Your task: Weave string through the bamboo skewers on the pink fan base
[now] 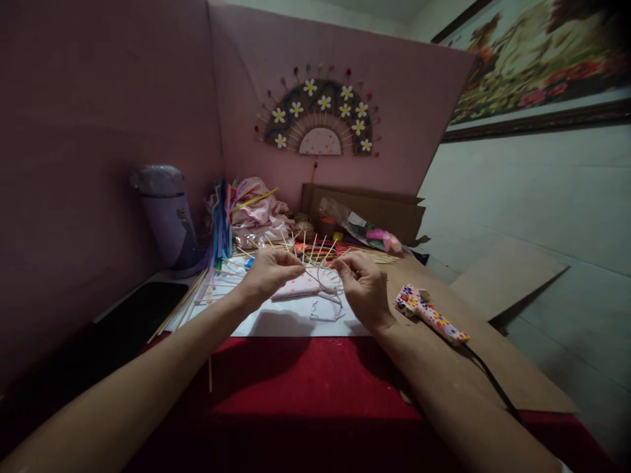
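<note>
My left hand (270, 276) and my right hand (365, 288) are raised side by side, each with thumb and fingertips pinched on a thin pale cord (326, 318). Between the hands the cord runs in a loose loop, and its slack hangs down over the white sheet. Just behind and beneath lies a pink dotted fabric-covered piece (298, 285), partly hidden by my left hand. Thin wooden sticks (313, 248) fan out from around it, their lower ends hard to make out.
A flower-patterned glue gun (434, 316) with a black cable lies on cardboard at right. At left stand a purple tumbler (165, 213) and a dark flat slab (142, 305). Behind are pink cloth (259, 210) and a plastic-wrapped bundle (359, 223). A decorated fan (320, 118) hangs on the pink panel.
</note>
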Motion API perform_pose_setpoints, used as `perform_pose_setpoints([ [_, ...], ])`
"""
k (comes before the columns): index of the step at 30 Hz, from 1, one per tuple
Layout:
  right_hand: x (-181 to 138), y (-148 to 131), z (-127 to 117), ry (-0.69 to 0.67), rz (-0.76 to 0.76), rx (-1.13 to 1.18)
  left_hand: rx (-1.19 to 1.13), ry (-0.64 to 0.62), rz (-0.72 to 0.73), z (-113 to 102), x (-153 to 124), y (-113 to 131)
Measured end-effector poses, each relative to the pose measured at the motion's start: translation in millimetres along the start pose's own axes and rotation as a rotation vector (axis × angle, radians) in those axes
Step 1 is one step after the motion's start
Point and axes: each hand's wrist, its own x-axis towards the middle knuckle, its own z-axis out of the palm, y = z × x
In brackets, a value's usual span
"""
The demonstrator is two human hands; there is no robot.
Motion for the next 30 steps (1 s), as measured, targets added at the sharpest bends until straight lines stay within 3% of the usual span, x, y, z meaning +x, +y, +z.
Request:
perform_pose_setpoints([
  [3, 0.0, -5.3, 0.7, -0.125, -0.082, 0.154, 0.114, -0.056, 0.096, 4.5, -2.2, -1.4],
  [6, -1.4, -5.8, 3.7, -0.227, -0.068, 0.162, 0.284, -0.065, 0.216, 5.5, -1.9, -5.4],
  [10, -1.9, -1.7, 4.8, -0.247, 0.073, 0.243, 0.523, 0.007, 0.403, 3.6, -0.8, -11.6],
  [15, -1.0, 0.5, 9.2, -0.518, 0.335, 0.565, 0.68, 0.037, 0.597, 2.2, -3.4, -16.6],
  [18, -1.3, 1.1, 12.5, -0.648, 0.352, 0.611, 0.71, -0.023, 0.63, 2.1, -5.8, -15.6],
  [24, -3.5, 0.4, 6.8, -0.369, 0.074, 0.145, 0.796, -0.015, 0.564, 1.7, -5.9, -13.6],
  [30, -5.7, 1.8, 6.6, -0.347, -0.003, 0.016, 0.989, 0.029, 0.513, -0.9, -3.8, -15.9],
])
